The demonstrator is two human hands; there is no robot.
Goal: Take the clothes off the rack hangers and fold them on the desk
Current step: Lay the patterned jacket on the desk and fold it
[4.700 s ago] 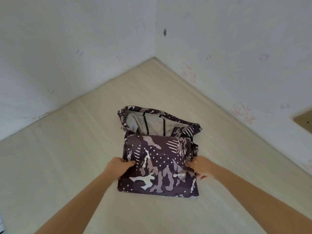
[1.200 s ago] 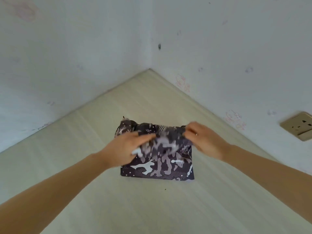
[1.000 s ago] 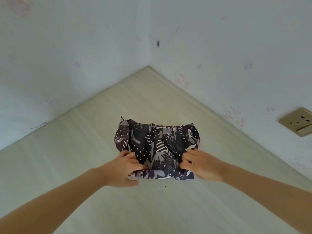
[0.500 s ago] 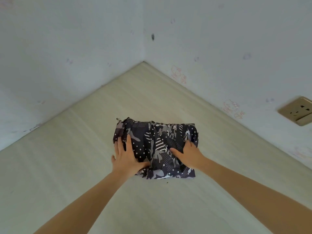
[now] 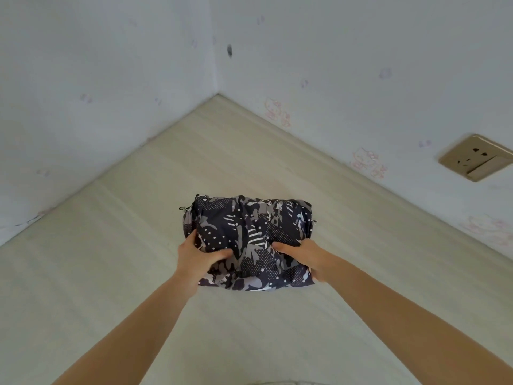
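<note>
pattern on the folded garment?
Dark camouflage print with grey and white patches, dots and stripes on the folded garment; head view shows it.

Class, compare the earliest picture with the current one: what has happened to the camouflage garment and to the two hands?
The camouflage garment was folded once more, its open grey-lined far part now tucked away into a compact bundle. Half a second ago both hands pressed flat on top; now the left hand and right hand grip its near corners. The bundle stays on the same spot of the desk.
</note>
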